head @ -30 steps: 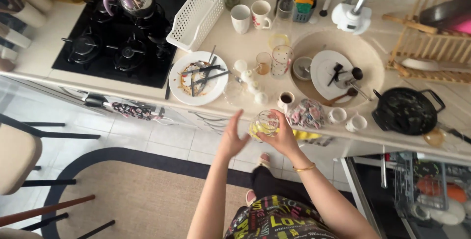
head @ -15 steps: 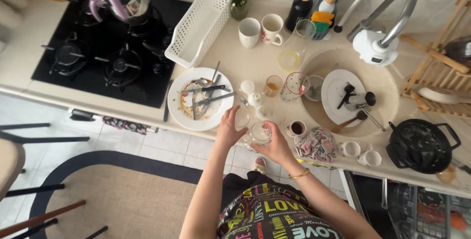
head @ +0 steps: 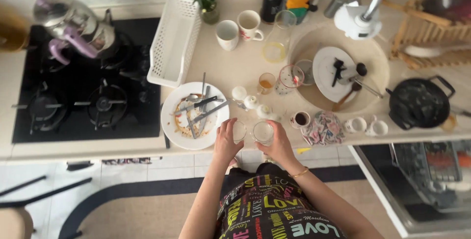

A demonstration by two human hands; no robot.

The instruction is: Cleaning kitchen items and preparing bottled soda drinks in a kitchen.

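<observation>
Left hand [head: 226,141] wrapped around small glass [head: 239,131]; right hand [head: 278,143] holding second glass [head: 263,132]; dirty plate [head: 195,116] at nine o'clock, crowding the worktop [head: 235,67] edge.

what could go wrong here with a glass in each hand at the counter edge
The left hand and right hand each hold a small clear glass, left glass and right glass, nearly touching; they might knock together and chip. Both sit close to the counter edge, so a slip could drop one to the floor. The dirty plate with loose cutlery lies beside the left hand and may get bumped.
</observation>
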